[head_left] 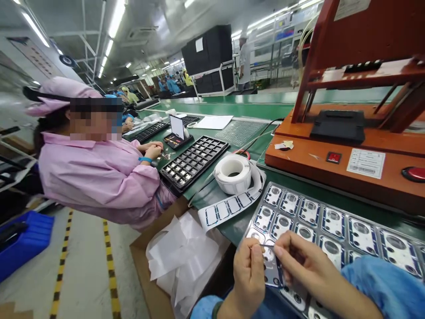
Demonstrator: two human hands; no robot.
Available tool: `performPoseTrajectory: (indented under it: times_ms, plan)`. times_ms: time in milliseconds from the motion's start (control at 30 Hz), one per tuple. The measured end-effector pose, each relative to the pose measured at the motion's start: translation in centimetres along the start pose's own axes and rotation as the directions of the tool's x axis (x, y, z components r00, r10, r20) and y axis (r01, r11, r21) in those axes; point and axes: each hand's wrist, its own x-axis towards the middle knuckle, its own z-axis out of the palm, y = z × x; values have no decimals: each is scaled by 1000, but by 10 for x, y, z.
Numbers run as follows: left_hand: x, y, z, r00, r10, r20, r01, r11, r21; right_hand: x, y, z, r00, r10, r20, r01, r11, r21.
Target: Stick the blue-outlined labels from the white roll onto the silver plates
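My left hand [249, 272] and my right hand [307, 263] are close together over the near left part of a clear plastic tray [346, 237]. Each pinches one end of a thin dark strip [266, 245], seen edge-on; its exact kind I cannot make out. Rows of silvery plates [361, 234] with blue edges and round openings fill the tray. One such plate [272, 271] shows just below the strip, partly hidden by my fingers. Left of the tray stands a roll of white label tape [232, 172], its loose end carrying blue-black frame-shaped stickers [223, 210].
Behind the tray stands an orange press machine [312, 164] with a red button [413, 173]. A cardboard box [142, 261] of crumpled white backing paper [181, 257] sits below the table edge. At left, a co-worker in pink [99, 177] works beside a black compartment tray [217, 155].
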Motion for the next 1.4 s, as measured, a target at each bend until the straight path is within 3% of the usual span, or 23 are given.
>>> performPoseTrajectory:
  times_ms: [133, 300, 433, 500, 600, 700, 800, 867, 933, 1100, 1300, 1400]
  plan:
    - [1, 0, -2, 999, 33, -13, -33, 999, -5, 1, -1, -1, 1000, -19, 10, 19, 1000, 1]
    - [6, 12, -12, 978, 199, 60, -197, 980, -41, 3, -2, -2, 999, 1, -44, 0, 999, 33]
    - [2, 30, -9, 913, 397, 96, -406, 860, 310, 3, -8, -5, 983, -48, -175, 47, 999, -12]
    - [-1, 34, -3, 899, 423, 112, -426, 788, 445, 4, -10, -6, 973, -78, -219, 70, 997, -46]
    - [-4, 32, 3, 924, 368, 103, -372, 803, 466, 5, -13, -9, 974, -113, -194, 98, 991, -86]
    - [-7, 28, 2, 955, 248, 162, -290, 896, 337, 5, -13, -12, 975, -164, -148, 143, 979, -144]
    - [-12, 26, -1, 979, 60, 197, -85, 989, 119, 3, -11, -15, 969, -179, -173, 147, 972, -183]
    - [-16, 27, -1, 982, -76, 176, 90, 993, -73, 2, -9, -18, 964, -159, -212, 120, 975, -185]
    - [-18, 29, 2, 972, -171, 161, 210, 939, -274, 1, -7, -20, 963, -144, -226, 104, 978, -182]
    - [-14, 39, 12, 948, -228, 222, 318, 714, -624, 0, -6, -18, 968, -158, -194, 108, 963, -246]
    - [-5, 50, 10, 869, -251, 427, 494, 387, -778, 1, -9, -14, 985, -107, -137, 76, 973, -217]
    - [-3, 51, 7, 856, -231, 462, 514, 281, -811, 1, -13, -14, 989, -134, -69, 123, 982, -145]
